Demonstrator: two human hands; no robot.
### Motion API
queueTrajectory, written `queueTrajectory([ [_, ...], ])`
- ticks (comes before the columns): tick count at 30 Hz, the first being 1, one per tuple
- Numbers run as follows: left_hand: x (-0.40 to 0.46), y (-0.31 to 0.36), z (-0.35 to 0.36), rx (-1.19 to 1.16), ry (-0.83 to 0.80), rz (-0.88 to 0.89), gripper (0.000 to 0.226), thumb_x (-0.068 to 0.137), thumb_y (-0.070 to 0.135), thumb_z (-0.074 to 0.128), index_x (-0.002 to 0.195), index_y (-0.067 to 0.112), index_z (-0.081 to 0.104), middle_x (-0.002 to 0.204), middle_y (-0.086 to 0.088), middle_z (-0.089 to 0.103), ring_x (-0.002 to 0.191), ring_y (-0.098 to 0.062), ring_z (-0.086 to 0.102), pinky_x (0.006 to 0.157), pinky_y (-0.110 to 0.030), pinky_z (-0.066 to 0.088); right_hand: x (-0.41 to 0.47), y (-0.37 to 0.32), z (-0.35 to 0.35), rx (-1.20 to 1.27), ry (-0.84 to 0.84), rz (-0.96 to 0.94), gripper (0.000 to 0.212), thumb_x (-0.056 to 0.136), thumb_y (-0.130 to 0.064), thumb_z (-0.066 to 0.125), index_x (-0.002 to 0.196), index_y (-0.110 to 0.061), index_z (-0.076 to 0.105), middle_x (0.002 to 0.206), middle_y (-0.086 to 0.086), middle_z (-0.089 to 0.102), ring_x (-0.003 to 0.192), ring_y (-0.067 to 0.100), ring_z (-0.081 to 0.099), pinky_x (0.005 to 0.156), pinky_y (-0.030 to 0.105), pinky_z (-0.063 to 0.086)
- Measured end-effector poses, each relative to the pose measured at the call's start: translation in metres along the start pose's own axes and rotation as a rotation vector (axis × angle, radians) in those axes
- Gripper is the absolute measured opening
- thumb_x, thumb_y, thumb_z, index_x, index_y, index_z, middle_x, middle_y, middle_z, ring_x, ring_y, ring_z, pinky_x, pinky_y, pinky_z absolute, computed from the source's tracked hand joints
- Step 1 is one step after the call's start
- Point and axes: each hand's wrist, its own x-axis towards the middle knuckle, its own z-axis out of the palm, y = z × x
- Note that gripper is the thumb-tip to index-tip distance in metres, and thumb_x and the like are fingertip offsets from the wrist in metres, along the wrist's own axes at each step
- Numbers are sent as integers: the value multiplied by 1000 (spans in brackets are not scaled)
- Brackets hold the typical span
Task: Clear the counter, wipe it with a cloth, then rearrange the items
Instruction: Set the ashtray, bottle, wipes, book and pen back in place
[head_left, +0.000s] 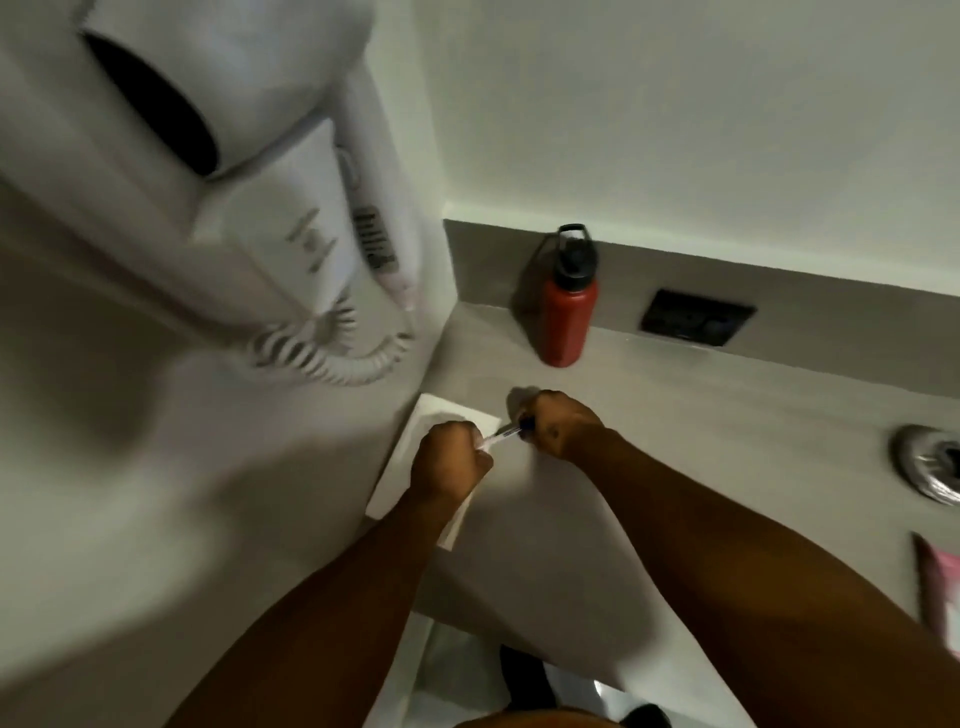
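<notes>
A clear pen (503, 434) with a dark cap is held over the grey counter (701, 441) between both hands. My left hand (451, 460) grips the pale barrel end. My right hand (563, 428) is closed on the dark cap end. Under my left hand a white paper sheet (415, 457) lies on the counter against the left wall. A red bottle (569, 306) with a black lid stands upright at the back of the counter, apart from my hands.
A white wall-mounted hair dryer (249, 171) with a coiled cord (322, 353) hangs at the left. A black socket plate (696, 317) sits in the grey backsplash. A round metal fitting (930, 470) and a pink item (940, 587) lie at the right edge.
</notes>
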Motion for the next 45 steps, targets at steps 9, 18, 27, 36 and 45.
queueTrajectory([
  [9,5,137,47,103,-185,484,20,82,20,64,100,21,74,93,2,73,86,-17,66,87,-25,54,-108,154,-40,121,141,427,24,92,-20,60,114,-18,72,114,9,68,104,27,62,96,34,49],
  [18,-8,176,87,71,-270,514,27,89,5,58,109,14,74,111,-7,72,102,-24,66,94,-27,50,-154,206,-21,357,316,564,25,90,-7,61,110,-9,76,109,12,73,106,28,63,92,25,45],
  [27,-5,170,99,74,-213,447,29,87,1,57,105,16,75,108,-7,73,99,-25,67,92,-27,51,-134,200,-17,578,434,616,22,90,-12,68,110,-6,75,107,15,72,104,29,66,101,32,48],
  [36,-10,168,104,55,-171,477,30,86,0,58,110,9,73,109,-10,72,102,-27,66,95,-30,50,-134,202,-14,584,432,622,28,86,-4,68,113,-8,73,117,11,70,109,24,65,101,22,42],
  [45,-22,114,57,-72,49,350,34,89,14,61,123,12,66,125,-5,66,114,-20,61,102,-22,42,-84,143,-21,430,466,439,35,85,-14,69,120,-13,67,118,11,66,106,28,64,97,33,52],
])
